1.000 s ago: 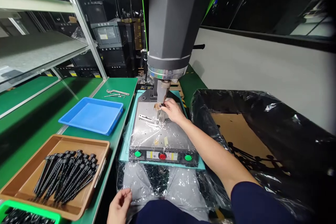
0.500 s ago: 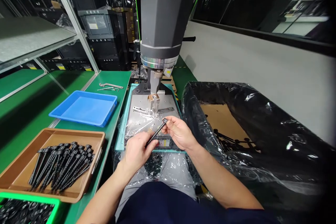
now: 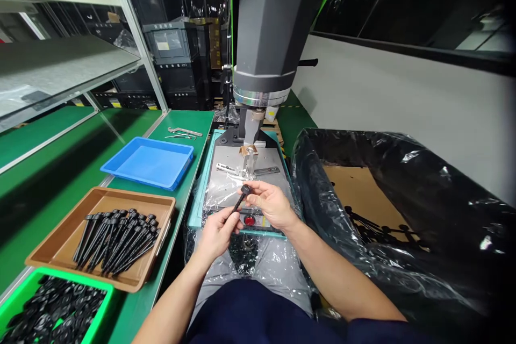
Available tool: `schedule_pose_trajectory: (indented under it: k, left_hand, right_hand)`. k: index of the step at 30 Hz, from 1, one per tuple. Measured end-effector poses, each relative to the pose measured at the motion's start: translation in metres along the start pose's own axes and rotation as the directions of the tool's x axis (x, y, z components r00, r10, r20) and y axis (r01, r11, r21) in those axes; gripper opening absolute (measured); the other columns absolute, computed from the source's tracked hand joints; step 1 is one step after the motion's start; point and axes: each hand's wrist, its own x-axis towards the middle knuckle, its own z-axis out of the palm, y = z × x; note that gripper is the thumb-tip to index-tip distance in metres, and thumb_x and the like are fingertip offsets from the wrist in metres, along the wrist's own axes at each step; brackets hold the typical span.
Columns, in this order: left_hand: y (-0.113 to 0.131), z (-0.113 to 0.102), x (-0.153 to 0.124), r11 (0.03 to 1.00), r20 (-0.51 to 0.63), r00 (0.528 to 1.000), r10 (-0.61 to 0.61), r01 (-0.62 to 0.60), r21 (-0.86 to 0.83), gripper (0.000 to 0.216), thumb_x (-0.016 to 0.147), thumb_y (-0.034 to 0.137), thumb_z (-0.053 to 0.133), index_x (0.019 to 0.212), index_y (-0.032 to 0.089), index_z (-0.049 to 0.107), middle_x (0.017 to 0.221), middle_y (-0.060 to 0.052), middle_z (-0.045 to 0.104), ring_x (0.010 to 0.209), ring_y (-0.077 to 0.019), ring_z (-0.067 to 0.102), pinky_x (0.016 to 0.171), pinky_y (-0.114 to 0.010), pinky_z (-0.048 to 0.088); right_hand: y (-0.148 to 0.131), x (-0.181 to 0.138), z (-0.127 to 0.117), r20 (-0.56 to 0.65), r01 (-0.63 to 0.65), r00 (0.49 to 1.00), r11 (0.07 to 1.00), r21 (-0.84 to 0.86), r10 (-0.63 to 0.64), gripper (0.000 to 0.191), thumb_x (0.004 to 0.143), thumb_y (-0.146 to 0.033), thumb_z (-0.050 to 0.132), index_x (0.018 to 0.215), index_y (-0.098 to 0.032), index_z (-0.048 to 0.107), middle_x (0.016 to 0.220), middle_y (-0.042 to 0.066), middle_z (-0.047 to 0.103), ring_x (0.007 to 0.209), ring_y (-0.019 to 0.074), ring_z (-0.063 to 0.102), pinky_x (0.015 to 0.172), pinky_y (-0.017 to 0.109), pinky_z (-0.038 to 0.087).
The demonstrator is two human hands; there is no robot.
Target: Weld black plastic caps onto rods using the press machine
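Note:
A black rod with a thick knob-like head (image 3: 240, 200) slants up and away from me between my hands. My left hand (image 3: 220, 232) is closed round its lower end, thumb on top. At the head end, my right hand (image 3: 273, 206) pinches it between thumb and fingers. Just beyond the hands stands a small metal fixture (image 3: 249, 162) on the steel plate (image 3: 220, 193) of a bench press machine. The machine's tapered metal tool (image 3: 252, 129) comes down right above that fixture. What exactly the rod is I cannot tell.
On the green bench to the left are a blue tray (image 3: 149, 158), a brown tray (image 3: 60, 244) of similar black rods, a green bin (image 3: 107, 293) of small black parts, and wrenches (image 3: 185, 131). A plastic-lined box (image 3: 318, 193) holding more rods stands right. A red button (image 3: 250, 220) faces me.
The rod has turned steeper, its head now facing me more, and my left hand has shifted lower along it. My view has swung slightly left.

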Motion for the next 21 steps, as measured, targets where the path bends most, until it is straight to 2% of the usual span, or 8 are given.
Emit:
schedule_pose_trajectory:
  k: [3, 7, 9, 13, 17, 21]
  left_hand:
    - [-0.006, 0.002, -0.002, 0.999, 0.034, 0.999, -0.007, 0.009, -0.044, 0.041, 0.092, 0.048, 0.049, 0.109, 0.015, 0.068, 0.071, -0.003, 0.066, 0.063, -0.0149, 0.059, 0.062, -0.026, 0.048]
    - [-0.008, 0.001, -0.003, 1.000, 0.069, 0.998, 0.005, -0.005, 0.003, 0.041, 0.094, 0.048, 0.045, 0.091, 0.015, 0.069, 0.073, -0.003, 0.066, 0.067, -0.0151, 0.060, 0.067, -0.027, 0.048]
    - [-0.008, 0.000, -0.003, 1.000, 0.058, 0.998, 0.015, -0.017, 0.025, 0.039, 0.094, 0.047, 0.046, 0.085, 0.015, 0.068, 0.076, -0.004, 0.066, 0.071, -0.0156, 0.060, 0.069, -0.027, 0.048]
    - [-0.009, 0.000, -0.001, 0.995, -0.045, 0.996, 0.076, -0.073, 0.065, 0.028, 0.090, 0.040, 0.055, 0.096, 0.016, 0.067, 0.080, -0.003, 0.067, 0.073, -0.0155, 0.059, 0.069, -0.027, 0.047]
    - [-0.011, -0.001, -0.001, 0.970, -0.199, 0.964, 0.175, -0.134, 0.204, 0.022, 0.089, 0.034, 0.058, 0.097, 0.017, 0.069, 0.084, -0.005, 0.070, 0.074, -0.0165, 0.061, 0.071, -0.028, 0.048]
    - [-0.011, -0.007, 0.000, 0.932, -0.193, 0.939, 0.284, -0.223, 0.286, 0.023, 0.093, 0.031, 0.053, 0.101, 0.019, 0.071, 0.093, -0.007, 0.072, 0.087, -0.0196, 0.065, 0.081, -0.031, 0.050]
  right_hand:
    - [0.002, 0.001, 0.005, 0.028, -0.015, 0.999, 1.000, -0.004, 0.015, 0.041, 0.070, -0.032, 0.084, 0.105, -0.017, 0.068, 0.093, 0.006, 0.074, 0.064, 0.0122, 0.064, 0.063, 0.027, 0.056]
    - [0.006, 0.002, 0.011, 0.042, -0.031, 0.999, 0.999, -0.022, 0.032, 0.043, 0.071, -0.032, 0.082, 0.107, -0.017, 0.066, 0.092, 0.008, 0.074, 0.073, 0.0157, 0.067, 0.064, 0.028, 0.056]
    - [0.010, 0.002, 0.014, 0.016, 0.013, 1.000, 0.998, -0.061, -0.012, 0.040, 0.070, -0.032, 0.083, 0.103, -0.017, 0.066, 0.089, 0.006, 0.072, 0.078, 0.0170, 0.067, 0.066, 0.028, 0.056]
    - [0.019, 0.000, 0.020, -0.062, 0.144, 0.985, 0.963, -0.226, -0.162, 0.034, 0.071, -0.030, 0.081, 0.099, -0.019, 0.065, 0.082, 0.002, 0.068, 0.075, 0.0164, 0.064, 0.066, 0.028, 0.054]
    - [0.026, -0.005, 0.024, -0.042, 0.292, 0.936, 0.842, -0.454, -0.348, 0.030, 0.076, -0.025, 0.077, 0.101, -0.021, 0.062, 0.086, 0.002, 0.068, 0.077, 0.0169, 0.064, 0.073, 0.030, 0.053]
    - [0.026, -0.008, 0.030, 0.111, 0.451, 0.869, 0.680, -0.578, -0.481, 0.019, 0.083, -0.023, 0.072, 0.097, -0.023, 0.060, 0.086, 0.003, 0.065, 0.078, 0.0174, 0.063, 0.073, 0.032, 0.054]
